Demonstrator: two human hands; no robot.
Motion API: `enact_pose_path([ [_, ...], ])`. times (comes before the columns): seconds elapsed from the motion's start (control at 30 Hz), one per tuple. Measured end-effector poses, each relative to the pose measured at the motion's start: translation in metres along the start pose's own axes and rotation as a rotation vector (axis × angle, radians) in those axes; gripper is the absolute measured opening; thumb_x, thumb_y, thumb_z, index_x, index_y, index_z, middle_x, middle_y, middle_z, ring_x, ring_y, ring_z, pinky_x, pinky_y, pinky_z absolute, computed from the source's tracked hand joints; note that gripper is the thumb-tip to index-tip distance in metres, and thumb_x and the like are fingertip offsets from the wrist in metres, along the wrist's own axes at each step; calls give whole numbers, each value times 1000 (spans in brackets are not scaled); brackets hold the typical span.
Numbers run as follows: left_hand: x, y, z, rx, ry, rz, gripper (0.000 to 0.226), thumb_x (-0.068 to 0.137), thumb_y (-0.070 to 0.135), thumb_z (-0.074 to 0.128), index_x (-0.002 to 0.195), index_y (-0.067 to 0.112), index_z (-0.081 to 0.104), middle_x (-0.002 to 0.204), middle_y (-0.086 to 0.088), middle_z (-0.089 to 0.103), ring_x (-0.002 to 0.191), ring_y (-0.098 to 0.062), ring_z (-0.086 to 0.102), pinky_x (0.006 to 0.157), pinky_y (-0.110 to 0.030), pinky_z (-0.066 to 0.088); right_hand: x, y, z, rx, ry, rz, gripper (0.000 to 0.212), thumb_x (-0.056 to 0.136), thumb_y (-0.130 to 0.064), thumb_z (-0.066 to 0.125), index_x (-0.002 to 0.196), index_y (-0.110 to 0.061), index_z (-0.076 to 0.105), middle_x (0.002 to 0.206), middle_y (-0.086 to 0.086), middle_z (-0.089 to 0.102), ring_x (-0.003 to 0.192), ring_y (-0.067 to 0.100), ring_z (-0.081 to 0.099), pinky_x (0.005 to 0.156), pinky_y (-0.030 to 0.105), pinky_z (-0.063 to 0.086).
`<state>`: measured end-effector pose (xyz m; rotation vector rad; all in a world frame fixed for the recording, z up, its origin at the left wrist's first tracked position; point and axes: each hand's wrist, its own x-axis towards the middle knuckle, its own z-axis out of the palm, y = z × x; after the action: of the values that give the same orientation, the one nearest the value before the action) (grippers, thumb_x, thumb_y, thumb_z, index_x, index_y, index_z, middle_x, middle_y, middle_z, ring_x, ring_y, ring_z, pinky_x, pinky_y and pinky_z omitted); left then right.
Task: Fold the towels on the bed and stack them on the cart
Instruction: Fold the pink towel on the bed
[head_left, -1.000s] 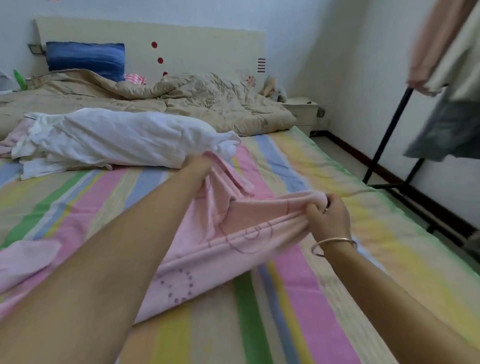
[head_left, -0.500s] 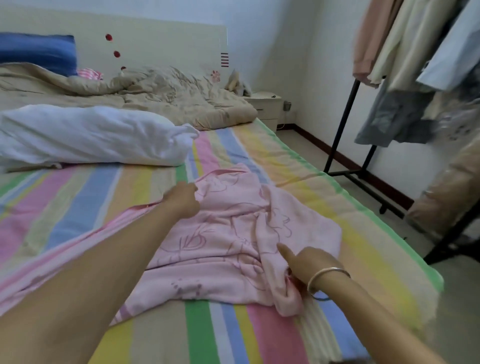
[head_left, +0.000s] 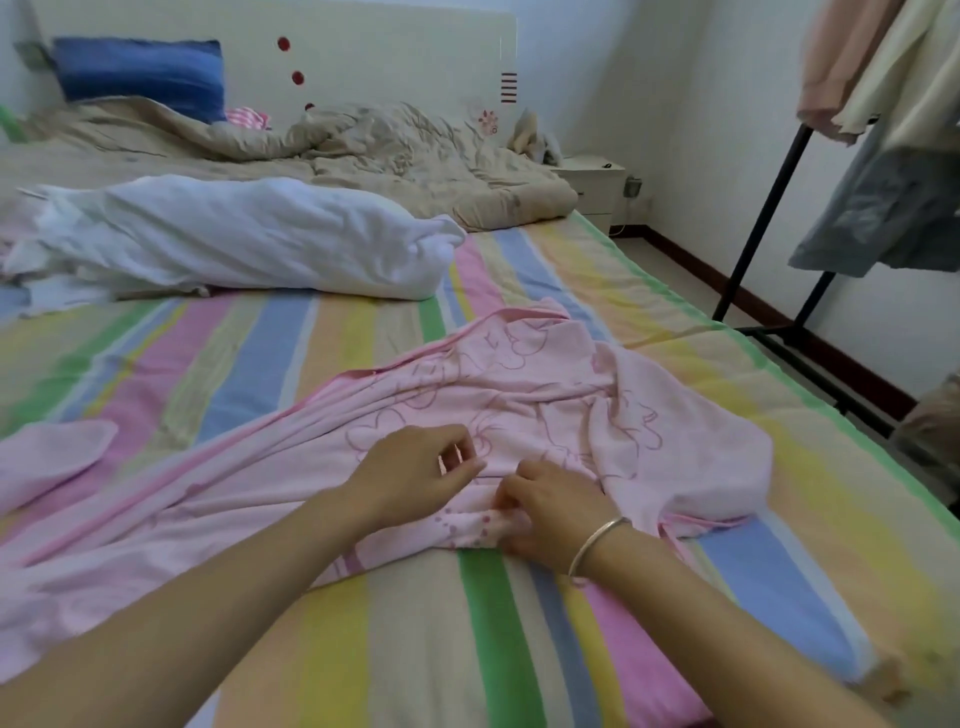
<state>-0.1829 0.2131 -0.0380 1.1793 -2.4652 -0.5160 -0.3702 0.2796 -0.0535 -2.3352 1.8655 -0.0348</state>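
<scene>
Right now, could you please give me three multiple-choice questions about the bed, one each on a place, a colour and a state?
1. Where is the white bundle? A. Beyond the pink towel, toward the headboard. B. On the floor. C. On the rack.
2. What colour is the pillow? A. Red. B. Blue. C. Black.
3. How is the pink towel? A. Neatly folded. B. Rumpled on the bed. C. Hanging up.
Answers: 1 A, it lies farther up the bed; 2 B, it shows blue against the pale headboard; 3 B, its cloth is bunched and creased, with no tidy fold.
</scene>
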Motion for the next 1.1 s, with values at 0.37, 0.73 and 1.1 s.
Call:
enact_pose_path([
  [0.37,-42,-60,-75,86,-933,-434,4,80,33,65,77,33,68,69,13,57,70,-12,55,62,-27,46,5,-89,-26,509,-428,-148,39,93,-48,52,93,-11,65,75,2,55,68,13,47,63,28,39],
  [0.73,16,-103,-90,-589,-363,-549,56,70,50,81,108,10,71,101,-5,74,88,-17,68,69,-27,52,94,-25,-29,726,59,243,15,89,-11,60,92,-22,69,91,-2,70,87,15,65,86,31,54],
  [1.1,147,-115,-15,282,40,-639,38,84,49,67,111,21,65,113,-2,65,98,-27,61,73,-30,44,191,110,-28,258,493,415,33,86,-15,52,118,-24,57,109,1,63,90,26,60,76,35,48],
])
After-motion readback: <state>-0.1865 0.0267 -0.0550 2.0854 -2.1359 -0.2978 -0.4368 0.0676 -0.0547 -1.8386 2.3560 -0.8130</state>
